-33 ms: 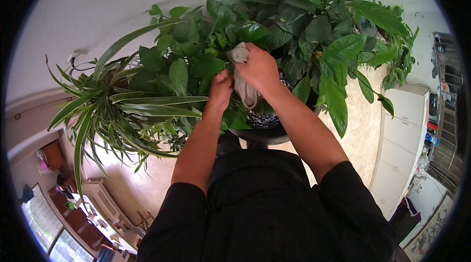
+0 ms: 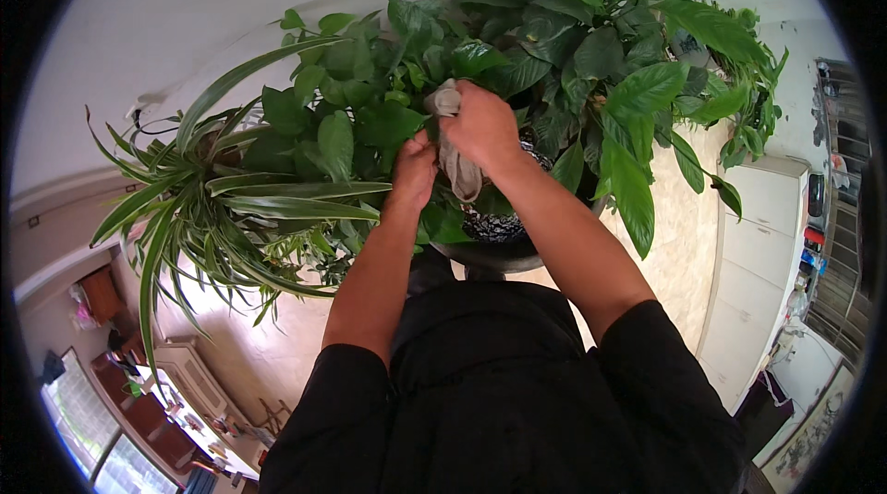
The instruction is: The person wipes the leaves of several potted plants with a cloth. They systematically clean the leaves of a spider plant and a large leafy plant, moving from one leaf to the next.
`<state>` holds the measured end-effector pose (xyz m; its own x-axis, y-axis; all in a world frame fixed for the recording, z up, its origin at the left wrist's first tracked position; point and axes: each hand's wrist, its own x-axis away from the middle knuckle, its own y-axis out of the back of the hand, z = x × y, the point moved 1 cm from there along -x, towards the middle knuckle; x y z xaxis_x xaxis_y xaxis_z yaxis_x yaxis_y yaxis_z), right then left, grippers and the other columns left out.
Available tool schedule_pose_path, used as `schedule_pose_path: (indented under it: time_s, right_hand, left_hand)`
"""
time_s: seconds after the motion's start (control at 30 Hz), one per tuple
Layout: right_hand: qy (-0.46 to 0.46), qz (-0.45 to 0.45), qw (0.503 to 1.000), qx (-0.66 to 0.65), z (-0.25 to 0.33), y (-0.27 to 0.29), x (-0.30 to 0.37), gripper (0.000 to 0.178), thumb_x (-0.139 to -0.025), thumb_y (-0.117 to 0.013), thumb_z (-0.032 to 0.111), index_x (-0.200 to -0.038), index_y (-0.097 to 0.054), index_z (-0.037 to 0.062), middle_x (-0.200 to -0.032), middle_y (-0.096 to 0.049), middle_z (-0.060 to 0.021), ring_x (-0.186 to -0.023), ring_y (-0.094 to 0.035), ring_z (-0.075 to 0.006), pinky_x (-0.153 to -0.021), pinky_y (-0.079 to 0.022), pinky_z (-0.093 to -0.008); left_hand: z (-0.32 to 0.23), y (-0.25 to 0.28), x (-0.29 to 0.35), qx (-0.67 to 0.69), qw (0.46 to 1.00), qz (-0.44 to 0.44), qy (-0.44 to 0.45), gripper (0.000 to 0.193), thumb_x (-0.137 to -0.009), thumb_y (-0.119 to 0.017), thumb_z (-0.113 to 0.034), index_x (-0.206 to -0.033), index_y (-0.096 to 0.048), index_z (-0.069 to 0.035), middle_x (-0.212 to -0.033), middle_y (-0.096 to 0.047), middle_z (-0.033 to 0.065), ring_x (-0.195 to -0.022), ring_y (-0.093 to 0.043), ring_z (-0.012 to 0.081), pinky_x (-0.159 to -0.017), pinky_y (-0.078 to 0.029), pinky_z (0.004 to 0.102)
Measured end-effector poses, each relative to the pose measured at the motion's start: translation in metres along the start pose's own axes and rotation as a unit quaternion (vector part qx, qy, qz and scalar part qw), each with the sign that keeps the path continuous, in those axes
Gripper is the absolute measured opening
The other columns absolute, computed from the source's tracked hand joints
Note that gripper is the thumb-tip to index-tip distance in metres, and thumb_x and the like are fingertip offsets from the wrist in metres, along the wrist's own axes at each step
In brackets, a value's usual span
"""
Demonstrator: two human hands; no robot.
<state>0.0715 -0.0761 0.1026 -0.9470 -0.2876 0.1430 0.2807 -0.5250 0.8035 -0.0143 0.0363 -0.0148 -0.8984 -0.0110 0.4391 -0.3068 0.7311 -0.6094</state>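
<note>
My right hand is closed around a crumpled grey-beige cloth, which hangs down below the fingers and bunches up above them. Close on its left, my left hand pinches at the edge of a broad green leaf; its fingertips are partly hidden. Both hands are among the leaves of a bushy green plant. Under the cloth, part of a dark pot shows, with a black-and-white speckled surface in it.
A striped spider plant spreads out at the left, and a large-leaved plant rises at the right. Behind them runs a pale wall. White cabinets stand at the far right, and a heater-like beige unit at the lower left.
My right hand has shifted very slightly left with the cloth. My left hand stays almost where it was.
</note>
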Motion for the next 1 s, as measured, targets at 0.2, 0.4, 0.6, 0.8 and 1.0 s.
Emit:
schedule_pose_path:
  time_s: [0.2, 0.4, 0.6, 0.8, 1.0]
  right_hand:
    - [0.053, 0.038, 0.997, 0.036, -0.005, -0.016, 0.012, 0.028, -0.076, -0.069, 0.015, -0.103, -0.068, 0.0038, -0.099, -0.071, -0.0203, -0.091, -0.069, -0.0441, -0.08, -0.056, -0.0521]
    - [0.11, 0.029, 0.993, 0.031, -0.01, -0.011, 0.055, 0.028, -0.081, -0.07, 0.017, -0.105, -0.065, 0.004, -0.103, -0.067, -0.0182, -0.09, -0.068, -0.0423, -0.077, -0.057, -0.0511]
    - [0.057, 0.122, 0.99, 0.038, -0.026, 0.001, 0.084, 0.031, -0.077, -0.071, 0.017, -0.105, -0.067, 0.0025, -0.107, -0.069, -0.0185, -0.098, -0.069, -0.0407, -0.084, -0.056, -0.0484]
    - [0.063, 0.014, 0.998, -0.018, -0.008, 0.034, 0.055, 0.037, -0.076, -0.072, 0.017, -0.108, -0.066, 0.0007, -0.107, -0.067, -0.0201, -0.098, -0.067, -0.0423, -0.084, -0.056, -0.0474]
    - [0.056, 0.025, 0.996, 0.063, -0.002, 0.005, -0.003, 0.035, -0.076, -0.072, 0.016, -0.108, -0.066, 0.0025, -0.107, -0.067, -0.0193, -0.098, -0.067, -0.0422, -0.083, -0.056, -0.0503]
  left_hand:
    - [0.015, 0.023, -0.008, 0.221, 0.969, -0.111, 0.008, 0.031, -0.096, -0.05, -0.012, -0.123, -0.063, -0.004, -0.125, -0.068, 0.0093, -0.119, -0.062, 0.0251, -0.107, -0.046, 0.0397]
    - [0.004, 0.011, -0.004, 0.124, 0.989, -0.077, 0.036, 0.029, -0.106, -0.053, -0.024, -0.125, -0.062, -0.005, -0.127, -0.068, 0.0113, -0.117, -0.064, 0.0239, -0.102, -0.05, 0.0369]
    - [-0.01, -0.003, -0.002, 0.117, 0.993, -0.024, 0.017, 0.033, -0.106, -0.05, -0.011, -0.132, -0.054, 0.01, -0.127, -0.067, 0.0228, -0.115, -0.068, 0.0307, -0.101, -0.057, 0.0454]
    - [0.005, 0.013, -0.011, 0.095, 0.995, -0.038, 0.011, 0.021, -0.105, -0.054, -0.011, -0.123, -0.06, -0.002, -0.11, -0.07, 0.0078, -0.091, -0.068, 0.0174, -0.089, -0.059, 0.0371]
    - [-0.005, -0.009, -0.005, 0.084, 0.994, -0.062, 0.029, 0.008, -0.104, -0.057, -0.012, -0.11, -0.063, -0.012, -0.101, -0.066, -0.0013, -0.085, -0.061, 0.0117, -0.078, -0.05, 0.0293]
